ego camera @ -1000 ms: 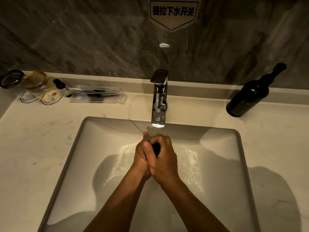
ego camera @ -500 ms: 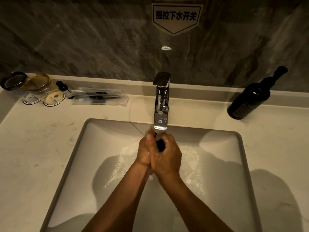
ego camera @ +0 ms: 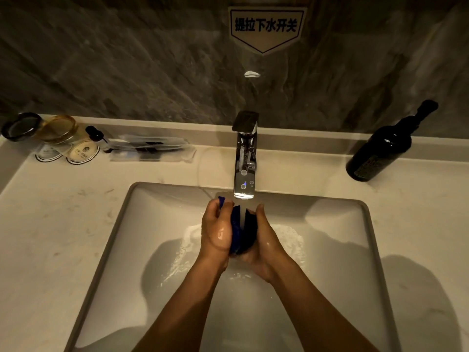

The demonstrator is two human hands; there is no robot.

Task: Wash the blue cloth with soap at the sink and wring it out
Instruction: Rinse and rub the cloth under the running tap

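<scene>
Dim marble countertop (ego camera: 63, 224), white sink (ego camera: 142, 250). You've got the blue cloth (ego camera: 241, 232) bunched between your left hand (ego camera: 217, 232) and right hand (ego camera: 264, 240), both gripping it, right under the running faucet (ego camera: 244, 161).

Blue cloth (ego camera: 239, 231): dark blue, wet, bunched into a compact wad; a small corner protrudes at upper left; positioned over the sink (ego camera: 121, 224) basin, directly under the running stream.

faucet (ego camera: 244, 171) – mirror-bright metal | sink (ego camera: 162, 224) – smooth, glossy | bottle (ego camera: 379, 153) – dark gloss
</scene>
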